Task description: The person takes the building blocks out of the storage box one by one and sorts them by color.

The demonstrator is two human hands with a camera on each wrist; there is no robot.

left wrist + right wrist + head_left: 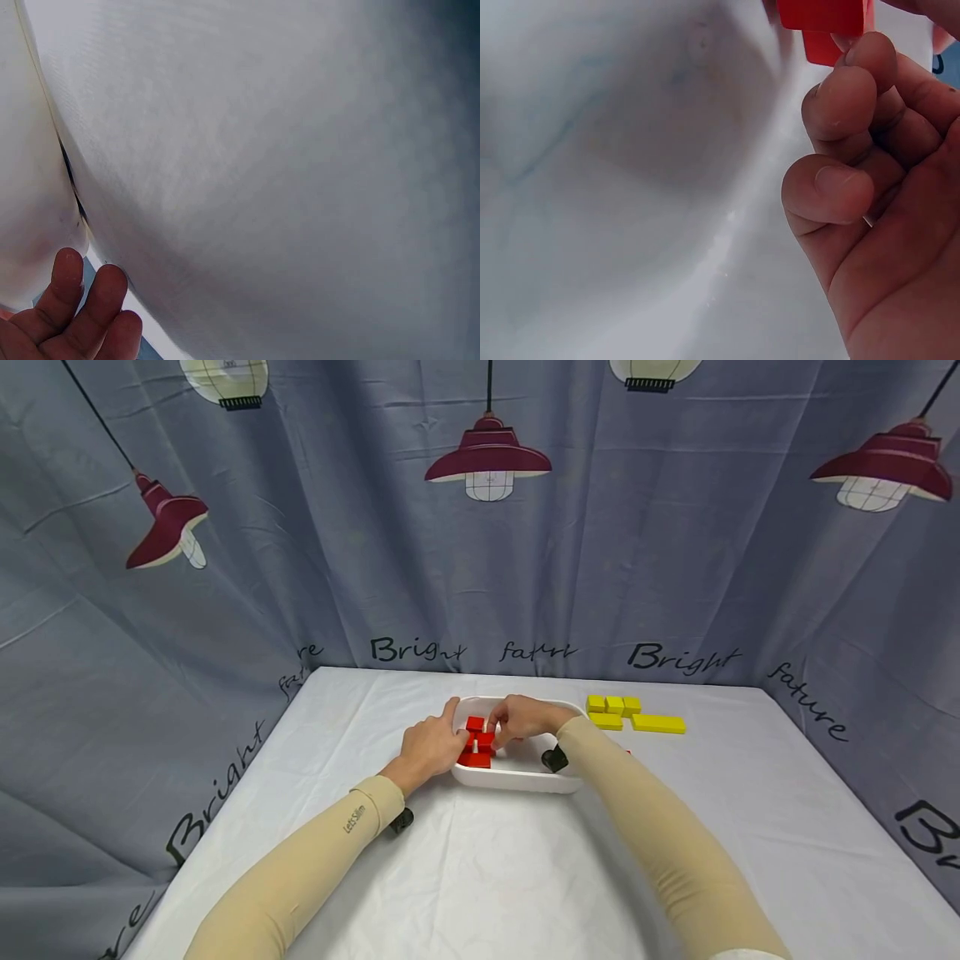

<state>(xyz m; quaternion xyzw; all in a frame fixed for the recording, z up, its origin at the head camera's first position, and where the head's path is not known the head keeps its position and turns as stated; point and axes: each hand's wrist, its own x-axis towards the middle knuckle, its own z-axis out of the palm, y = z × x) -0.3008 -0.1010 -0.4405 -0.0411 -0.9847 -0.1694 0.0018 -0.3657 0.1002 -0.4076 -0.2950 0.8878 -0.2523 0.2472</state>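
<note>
A white tray (517,782) stands on the table with several red blocks (480,760) grouped in its left end. My left hand (429,747) holds the tray's left end, thumb over the rim and index finger along it. In the left wrist view, other fingers (101,304) of this hand are bent beside the tray's outer wall. Reaching into the tray from the right, my right hand (521,717) pinches a red block at its fingertips. The right wrist view has red blocks (821,13) at the top edge, beside the curled fingers (840,105); part of the grip is cut off there.
Behind the tray's right side lie several yellow blocks (615,704) and a long yellow bar (658,723). A small red piece (628,752) peeks out past the right sleeve. White cloth (480,877) covers the table, and a grey-blue curtain (480,568) hangs behind it.
</note>
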